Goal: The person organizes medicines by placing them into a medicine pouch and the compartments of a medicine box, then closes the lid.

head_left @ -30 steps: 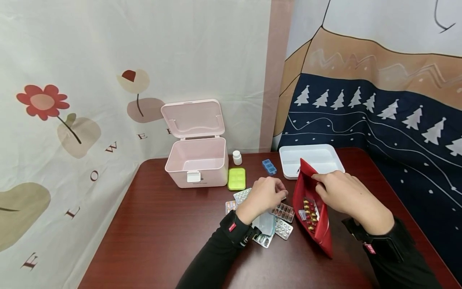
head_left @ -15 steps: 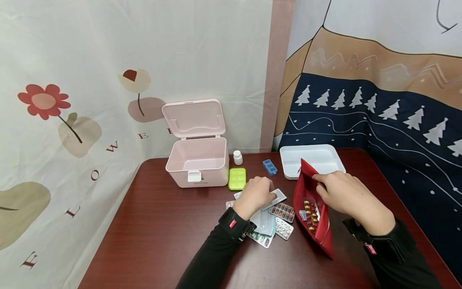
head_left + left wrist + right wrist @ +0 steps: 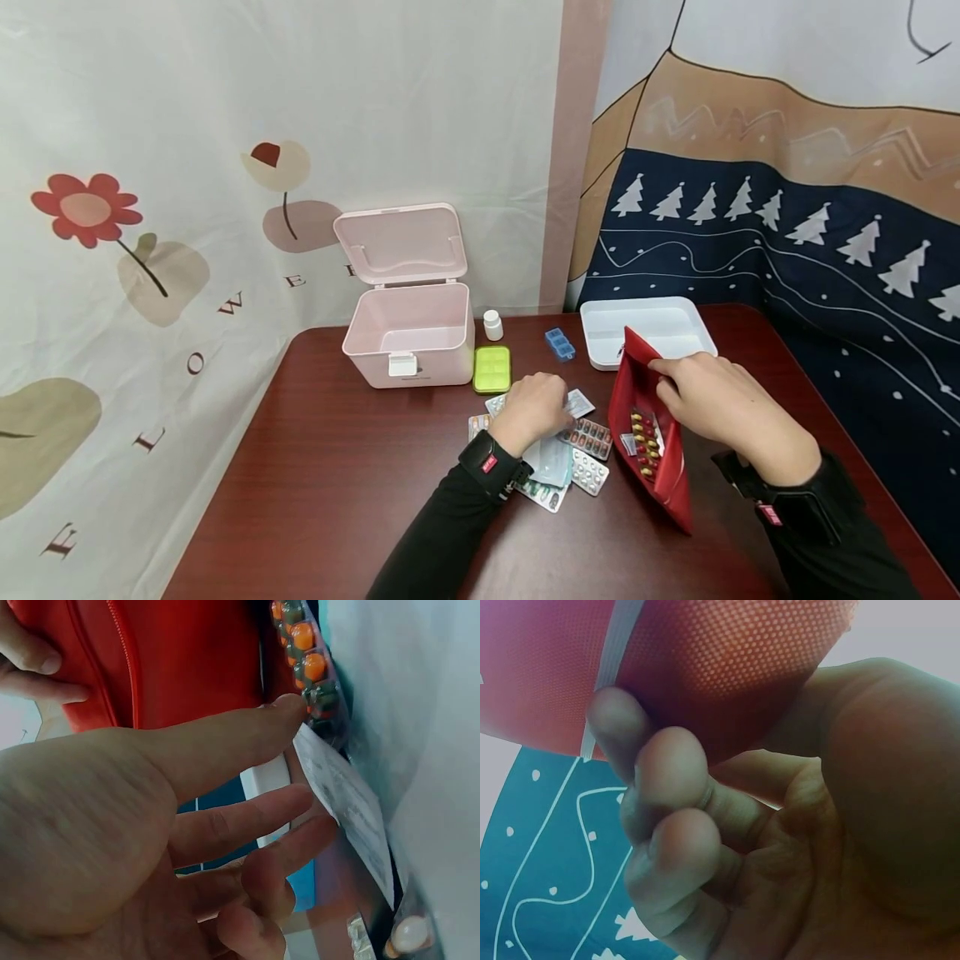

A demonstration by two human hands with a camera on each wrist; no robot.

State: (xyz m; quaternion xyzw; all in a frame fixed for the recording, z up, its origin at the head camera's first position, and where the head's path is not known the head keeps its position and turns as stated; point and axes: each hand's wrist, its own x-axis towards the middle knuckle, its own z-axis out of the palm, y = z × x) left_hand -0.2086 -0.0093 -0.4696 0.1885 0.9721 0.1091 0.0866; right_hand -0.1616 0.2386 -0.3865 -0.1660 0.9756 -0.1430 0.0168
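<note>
My left hand [image 3: 531, 410] is over a pile of pill blister packs on the table. Its thumb and fingers stand apart in the left wrist view, the thumb tip at the edge of an orange-and-green capsule blister pack [image 3: 306, 652]. Close to the fingertips is a silver-white packet [image 3: 345, 795]. A pale blue folded sheet [image 3: 551, 461] lies in the pile beside a white-pill blister pack [image 3: 589, 472]. My right hand [image 3: 705, 392] grips the rim of a red zip pouch [image 3: 672, 496], keeping its mouth wide. Inside lies a red-and-yellow capsule blister pack [image 3: 645, 442].
Behind the pile a pink box [image 3: 408, 333] stands with its lid up. Beside it are a green pill case [image 3: 492, 370] and a white bottle [image 3: 492, 325]. A blue pill case [image 3: 559, 344] and a white tray [image 3: 648, 321] lie further right on the brown table [image 3: 300, 483].
My left hand has drawn back leftward from beside the pouch and lowered over the pile, with the silver-white packet now showing at its right. The right hand and pouch have stayed put.
</note>
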